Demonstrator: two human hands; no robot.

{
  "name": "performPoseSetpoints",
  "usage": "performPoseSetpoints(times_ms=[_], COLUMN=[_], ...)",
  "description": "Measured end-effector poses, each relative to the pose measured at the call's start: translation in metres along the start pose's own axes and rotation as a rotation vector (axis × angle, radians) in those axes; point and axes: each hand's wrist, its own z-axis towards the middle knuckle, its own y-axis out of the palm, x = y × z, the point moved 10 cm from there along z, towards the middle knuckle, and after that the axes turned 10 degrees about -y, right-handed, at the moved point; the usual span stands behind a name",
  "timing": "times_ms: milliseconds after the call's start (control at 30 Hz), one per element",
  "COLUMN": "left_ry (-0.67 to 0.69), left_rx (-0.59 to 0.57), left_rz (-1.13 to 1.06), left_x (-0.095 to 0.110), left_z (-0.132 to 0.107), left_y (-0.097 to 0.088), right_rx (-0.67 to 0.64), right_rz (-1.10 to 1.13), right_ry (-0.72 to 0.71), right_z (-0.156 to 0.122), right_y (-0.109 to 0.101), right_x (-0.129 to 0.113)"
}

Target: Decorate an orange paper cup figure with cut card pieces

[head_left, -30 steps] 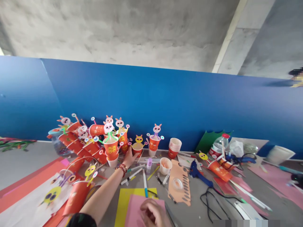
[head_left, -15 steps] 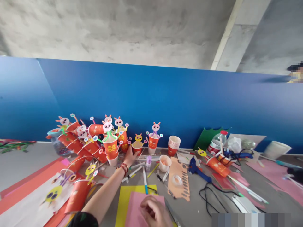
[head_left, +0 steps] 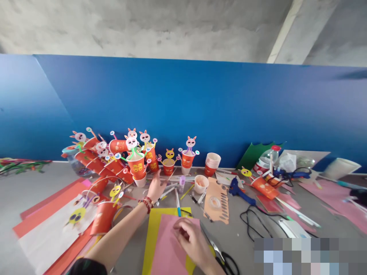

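Note:
My left hand [head_left: 156, 186] reaches forward over the table with its fingers stretched out, holding nothing. It hovers just short of a small red paper cup with a yellow cat face [head_left: 168, 167]. To its left stands a crowd of red cups with bunny faces [head_left: 134, 162]. My right hand [head_left: 189, 238] rests low on a pink paper sheet [head_left: 168, 252], which lies on a yellow sheet [head_left: 150, 236]. Its fingers are curled and hide whatever is under them. Black-handled scissors [head_left: 226, 259] lie right beside that hand.
Markers [head_left: 177, 200], a white cup [head_left: 200, 184], a cup stack [head_left: 212, 164], a blue glue gun [head_left: 239, 193] with black cord and a water bottle [head_left: 265, 162] litter the grey table. Red and white sheets [head_left: 48, 229] lie left. A blue wall [head_left: 200, 114] closes the back.
My left hand has drawn back from the yellow-faced cup it was touching. The view has tilted down, showing more of the table, the right hand and the scissors.

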Motion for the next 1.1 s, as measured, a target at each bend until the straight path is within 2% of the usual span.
performPoseSetpoints(times_ms=[133, 300, 333, 400, 500, 567, 600, 667, 733, 833, 900, 967, 1033, 1100], left_ry=[0.131, 0.329, 0.397, 0.637, 0.822, 0.842, 0.836, 0.827, 0.848, 0.890, 0.904, 0.880, 0.768, 0.565], left_rx=[-0.019, -0.111, -0.159, -0.256, -0.301, -0.334, -0.354, -0.406, -0.449, -0.472, -0.488, -0.506, -0.468, -0.248], left_rz=[0.079, 0.165, 0.195, 0.369, 0.524, 0.580, 0.593, 0.598, 0.587, 0.606, 0.581, 0.484, 0.384, 0.319], left_x=[0.030, 0.093, 0.107, 0.137, 0.157, 0.160, 0.161, 0.161, 0.164, 0.169, 0.171, 0.169, 0.156, 0.131], left_z=[-0.026, -0.075, -0.089, -0.125, -0.163, -0.175, -0.180, -0.189, -0.199, -0.212, -0.216, -0.214, -0.200, -0.173], left_y=[-0.017, -0.038, -0.038, -0.031, -0.027, -0.023, -0.021, -0.015, -0.008, -0.002, -0.007, -0.023, -0.053, -0.104], right_rx=[0.022, 0.168, 0.219, 0.326, 0.469, 0.478, 0.402, 0.227, 0.056, -0.046, -0.030, 0.062, 0.254, 0.472], right_rz=[0.039, 0.121, 0.134, 0.156, 0.147, 0.080, 0.035, -0.071, -0.171, -0.230, -0.205, -0.151, -0.109, -0.149], right_ry=[-0.003, -0.013, -0.010, -0.012, -0.054, -0.073, -0.080, -0.113, -0.116, -0.078, -0.078, -0.065, 0.014, 0.116], right_z=[0.001, -0.002, -0.003, -0.007, -0.013, -0.011, -0.007, 0.002, 0.009, 0.013, 0.016, 0.016, 0.010, -0.006], right_y=[-0.004, -0.019, -0.025, -0.040, -0.065, -0.078, -0.076, -0.066, -0.048, -0.029, -0.026, -0.040, -0.075, -0.118], right_x=[-0.007, -0.004, -0.002, -0.002, -0.019, -0.039, -0.050, -0.071, -0.082, -0.082, -0.080, -0.071, -0.049, -0.025])
